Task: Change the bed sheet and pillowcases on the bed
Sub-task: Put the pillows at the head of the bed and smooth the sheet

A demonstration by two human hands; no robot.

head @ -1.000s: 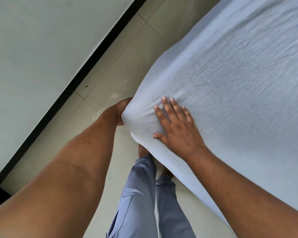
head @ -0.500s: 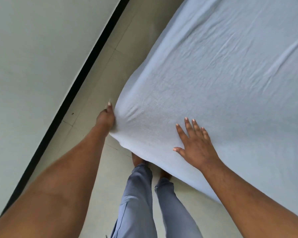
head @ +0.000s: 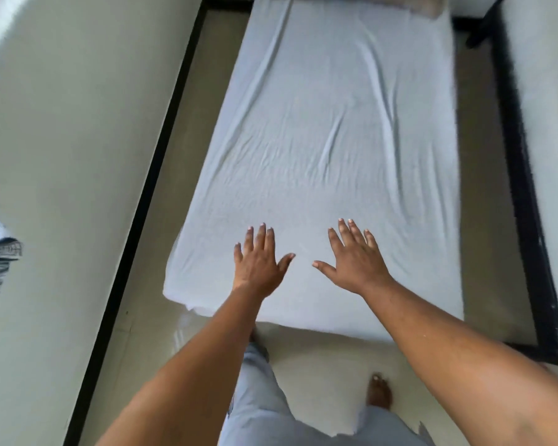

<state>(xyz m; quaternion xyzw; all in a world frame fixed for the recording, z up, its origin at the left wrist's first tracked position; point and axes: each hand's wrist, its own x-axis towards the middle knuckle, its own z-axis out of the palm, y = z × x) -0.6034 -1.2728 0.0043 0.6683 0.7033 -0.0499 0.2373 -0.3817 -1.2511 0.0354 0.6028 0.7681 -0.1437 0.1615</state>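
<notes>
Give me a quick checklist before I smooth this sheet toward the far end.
1. Hands free: ok; left hand and right hand are open, fingers spread.
2. Coverage: ok; the sheet spans the bed top.
3. Flatness: not ok; creases cross the middle.
4. Wrap at the near left corner: ok.
5. Far corners tucked: cannot tell.
6. Hands pressing the sheet: cannot tell.

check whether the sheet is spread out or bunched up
Spread out: the sheet lies flat from the near edge to the far end, with only shallow wrinkles across the middle.
</notes>
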